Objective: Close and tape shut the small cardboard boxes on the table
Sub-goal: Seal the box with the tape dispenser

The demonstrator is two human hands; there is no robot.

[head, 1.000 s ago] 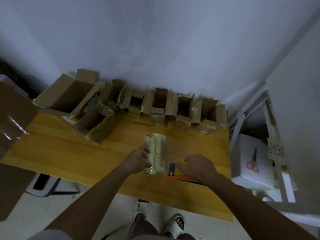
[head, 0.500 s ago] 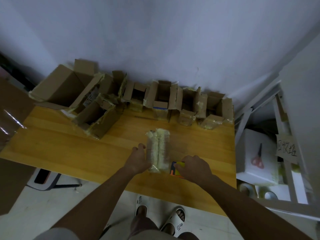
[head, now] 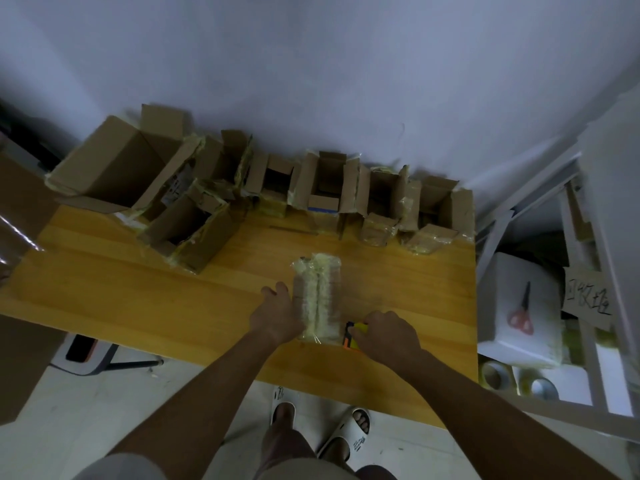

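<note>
While the left hand (head: 277, 315) steadies one closed box (head: 317, 299) mid-table, fingers resting open against it, right hand (head: 386, 336) grips tape dispenser (head: 353, 336); open boxes (head: 322, 188) along wall remain untaped.

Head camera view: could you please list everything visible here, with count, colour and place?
taped box: one, brown under yellowish tape, near middle of the table, closed
tape dispenser: one, orange, blue and yellow, right of the taped box
open boxes: about seven, brown, along the table's far edge by the wall
table: one, yellow wood
scissors: one pair, red handles, on a white foam box at right
tape rolls: two or more, low on the shelf at right
paper sign: one, handwritten, on the white shelf
slippers: two, white, on the floor
left hand: rests against the taped box's left side
right hand: grips the tape dispenser
</note>
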